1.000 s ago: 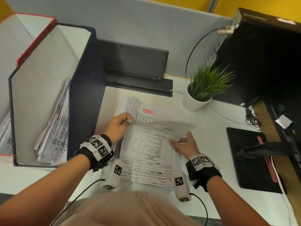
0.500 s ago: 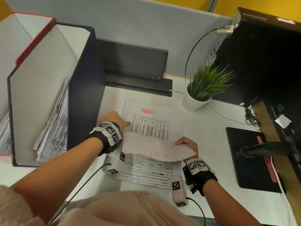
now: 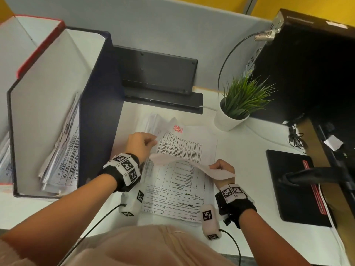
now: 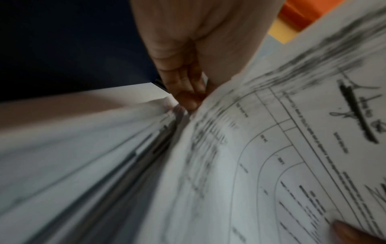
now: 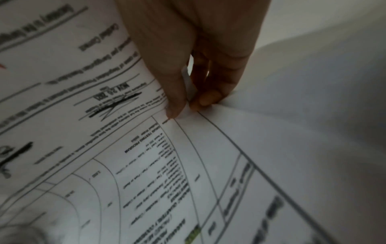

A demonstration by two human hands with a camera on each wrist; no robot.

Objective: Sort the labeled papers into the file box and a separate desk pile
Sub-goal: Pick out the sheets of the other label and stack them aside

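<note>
Sorting was mid-step from what I saw: right hand [image 3: 222, 167] pinched the corner of the top sheet [image 3: 192, 166], peeled up off the paper stack [image 3: 180, 191] on the bench [image 3: 249, 204]. Left hand [image 3: 141, 144] gripped sheets with a red ADMIN label [image 3: 177, 129] at the stack's far edge. File box [image 3: 99, 112] stood just left, already holding papers. My read: next they needed to check the lifted sheet's label, then route it to box or pile.

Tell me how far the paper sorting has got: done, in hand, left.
Done: a sheaf of papers already stands in the file box.
In hand: both hands, left and right, pinch one sheet lifted over the desk stack.
Left: the stack on the desk, topped by a page marked ADMIN in red, is unsorted; I cannot tell how many sheets remain.
</note>
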